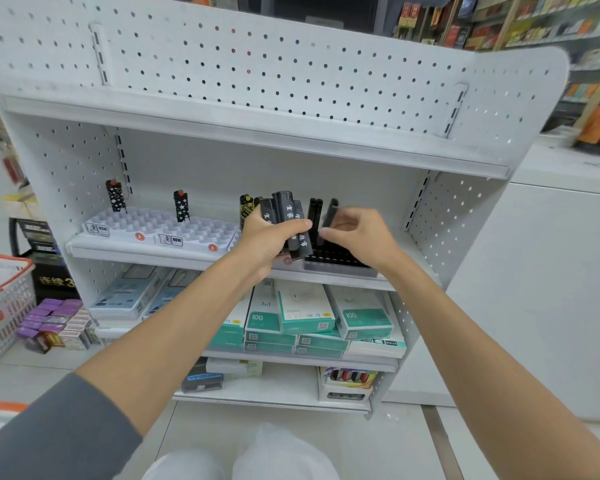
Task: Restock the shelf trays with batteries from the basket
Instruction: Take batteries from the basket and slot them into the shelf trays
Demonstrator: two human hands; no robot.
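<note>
My left hand [269,239] grips a bundle of several slim black sticks with white lettering [288,216], held upright in front of the middle shelf. My right hand [355,233] pinches a single black stick [329,218] over the black slotted tray [340,265] on the right of that shelf. Two more black sticks [315,211] stand in the tray behind it. Two white slotted trays [132,223] [201,233] lie to the left, each with one patterned stick [114,195] [181,205] upright in it. The basket [4,306] sits on the floor at far left.
Boxed goods [305,313] fill the shelf below the trays, with more boxes [347,386] on the bottom shelf. Small purple and striped packs [54,322] are stacked on the floor beside the basket. A white counter [551,271] stands to the right of the shelf unit.
</note>
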